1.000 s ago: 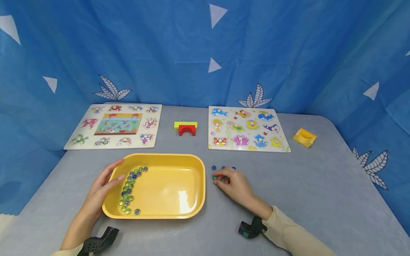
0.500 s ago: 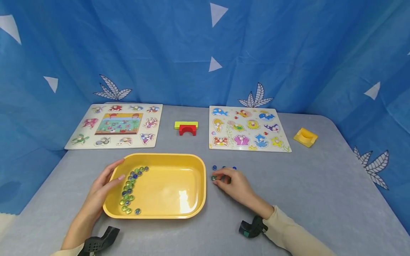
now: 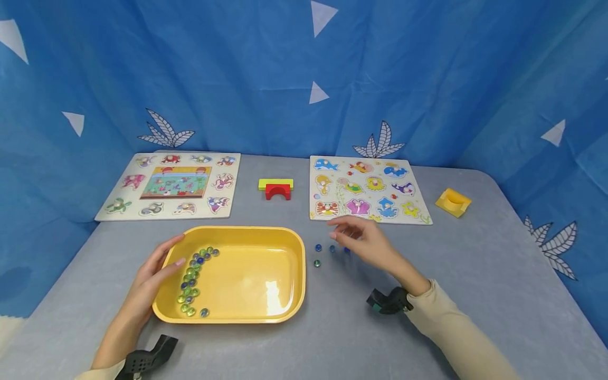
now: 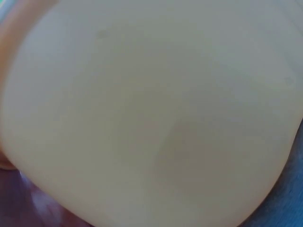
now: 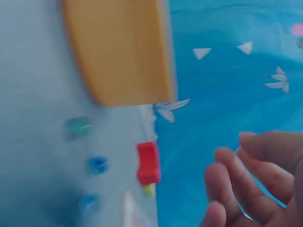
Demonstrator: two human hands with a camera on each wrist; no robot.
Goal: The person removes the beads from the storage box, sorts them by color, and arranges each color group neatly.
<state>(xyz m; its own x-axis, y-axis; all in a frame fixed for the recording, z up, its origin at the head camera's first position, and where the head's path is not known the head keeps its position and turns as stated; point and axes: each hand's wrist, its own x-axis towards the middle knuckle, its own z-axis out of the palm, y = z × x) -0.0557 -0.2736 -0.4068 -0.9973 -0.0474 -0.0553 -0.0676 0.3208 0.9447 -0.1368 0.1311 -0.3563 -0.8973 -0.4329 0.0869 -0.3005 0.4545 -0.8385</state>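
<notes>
Left hand (image 3: 144,282): grip closed on the near-left wall of the yellow tray (image 3: 304,274), thumb over the rim. If that hold slips or tips the tray, the marbles (image 3: 192,283) bunched along its left side could roll across the floor of it; one sits slightly apart.

Right of the tray, loose on the tabletop (image 3: 266,353): green marble (image 3: 317,263) nearest, blue marble (image 3: 318,247) behind it, then pale blue marble (image 3: 332,248), then dark blue marble (image 3: 347,250), partly under the right hand (image 3: 368,243). That grip is narrow but not closed, nothing visible between the fingers.

Likely trouble: round glass on a flat surface, so an off-centre pinch or a brushing knuckle could send one rolling. Marbles sit near each other, so a neighbour may get knocked. Wrist view blurred.
</notes>
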